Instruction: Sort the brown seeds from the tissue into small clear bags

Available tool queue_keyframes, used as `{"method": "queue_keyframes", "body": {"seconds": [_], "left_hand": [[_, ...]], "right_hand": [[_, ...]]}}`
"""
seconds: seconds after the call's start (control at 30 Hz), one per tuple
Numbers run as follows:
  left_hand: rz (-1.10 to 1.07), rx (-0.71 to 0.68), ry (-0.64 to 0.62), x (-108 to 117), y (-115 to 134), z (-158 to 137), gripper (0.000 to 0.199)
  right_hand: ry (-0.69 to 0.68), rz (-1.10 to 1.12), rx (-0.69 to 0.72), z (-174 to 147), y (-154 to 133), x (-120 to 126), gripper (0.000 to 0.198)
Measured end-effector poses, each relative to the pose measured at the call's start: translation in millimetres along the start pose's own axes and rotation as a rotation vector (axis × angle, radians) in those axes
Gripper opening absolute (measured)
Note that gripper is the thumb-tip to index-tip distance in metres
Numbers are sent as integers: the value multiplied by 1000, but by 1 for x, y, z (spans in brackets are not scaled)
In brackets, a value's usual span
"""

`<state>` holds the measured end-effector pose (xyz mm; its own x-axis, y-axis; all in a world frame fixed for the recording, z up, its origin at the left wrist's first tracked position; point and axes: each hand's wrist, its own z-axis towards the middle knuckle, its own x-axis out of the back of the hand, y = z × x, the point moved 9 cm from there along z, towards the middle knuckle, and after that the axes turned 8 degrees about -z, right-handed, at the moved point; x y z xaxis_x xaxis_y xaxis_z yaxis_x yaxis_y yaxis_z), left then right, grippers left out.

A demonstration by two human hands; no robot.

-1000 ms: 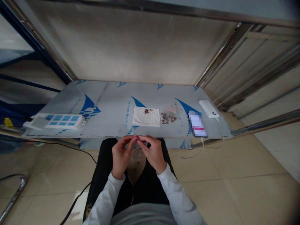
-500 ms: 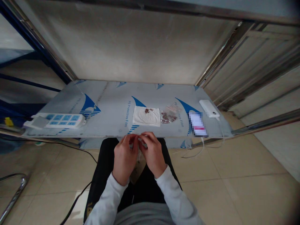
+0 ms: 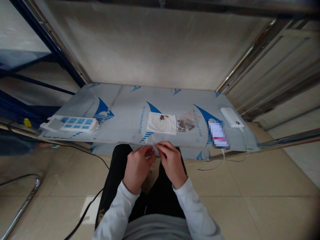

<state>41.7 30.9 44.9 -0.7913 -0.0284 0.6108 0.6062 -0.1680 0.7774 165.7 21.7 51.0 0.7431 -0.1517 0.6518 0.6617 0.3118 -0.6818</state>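
My left hand and my right hand are raised over my lap at the table's front edge. The fingers of each are pinched together, and the fingertips are close to one another. Something small, thin and see-through seems to be between them, too faint to name. Just beyond lies a white cloth or tissue with several small reddish-brown pieces near its far edge. Touching or almost touching its right side is a clear plastic bag of similar brown pieces.
On the film-covered metal table, a white power strip lies at the left. A phone, its screen pixelated, and a white power bank with a cable lie at the right. A metal chair leg stands on the floor.
My fingertips have moved slightly apart, with both hands still pinched in front of the cloth. The whole view has shifted a little, so the table things appear farther right.
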Motion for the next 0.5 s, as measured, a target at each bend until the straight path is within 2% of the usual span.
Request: {"method": "queue_keyframes", "body": {"seconds": [0.17,0.3,0.33,0.43,0.47,0.5], "left_hand": [[99,-88,54,3,12,-4,12],[155,-286,-30,8,31,-3,7],[143,-333,-68,8,34,-2,21],[92,-417,-183,2,37,4,86],[73,-427,-219,-4,37,8,94],[52,-428,-250,-10,35,11,92]], "right_hand": [[-32,-70,-16,2,1,-7,36],[-62,2,-68,7,11,-8,35],[-82,47,-85,9,14,-7,33],[-226,180,-98,13,18,-9,26],[-278,198,-89,13,17,-10,25],[-314,192,-78,14,16,-9,25]]}}
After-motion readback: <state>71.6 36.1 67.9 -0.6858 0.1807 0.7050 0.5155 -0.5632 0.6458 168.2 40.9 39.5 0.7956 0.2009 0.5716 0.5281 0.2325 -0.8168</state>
